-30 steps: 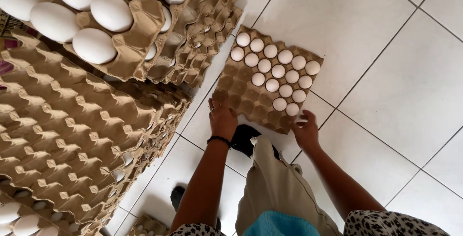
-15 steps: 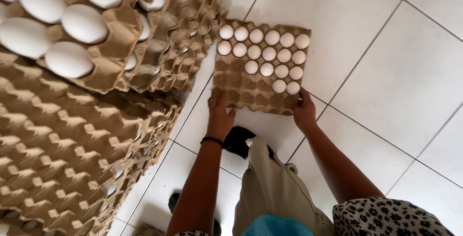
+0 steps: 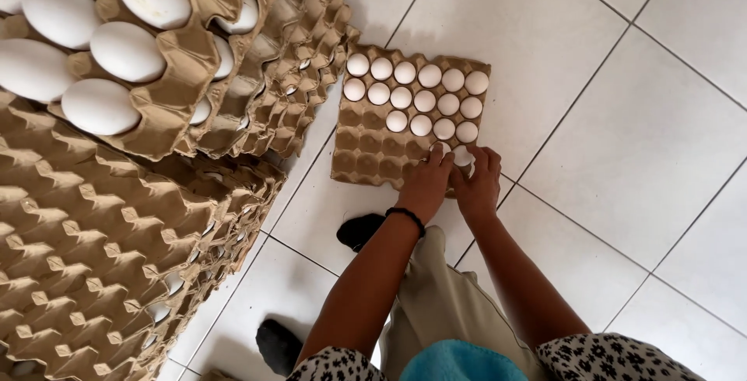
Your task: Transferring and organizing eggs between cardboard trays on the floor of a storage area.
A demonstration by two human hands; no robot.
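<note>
Both our hands have come in from the near corners of the egg tray [image 3: 373,143], where they were half a second ago, and now meet at the middle of its near edge. Our left hand [image 3: 424,186] lies palm down on the cardboard, fingers bent, a dark band around its wrist; our right hand [image 3: 476,185] sits just beside it, touching it, fingers curled toward a white egg [image 3: 462,155] in the nearest filled row. We cannot tell whether either grip has closed on that egg, since the fingers hide most of it. Both forearms reach straight down and forward from our body.

We see the tray lying flat on the white tiled floor [image 3: 622,140], its far rows filled with white eggs [image 3: 424,89], its near-left cups bare. At our left a tall stack of empty brown trays [image 3: 101,264] rises close to the camera, and above it sit trays loaded with large-looking white eggs [image 3: 93,38]. Dark grout lines cross the tiles diagonally.
</note>
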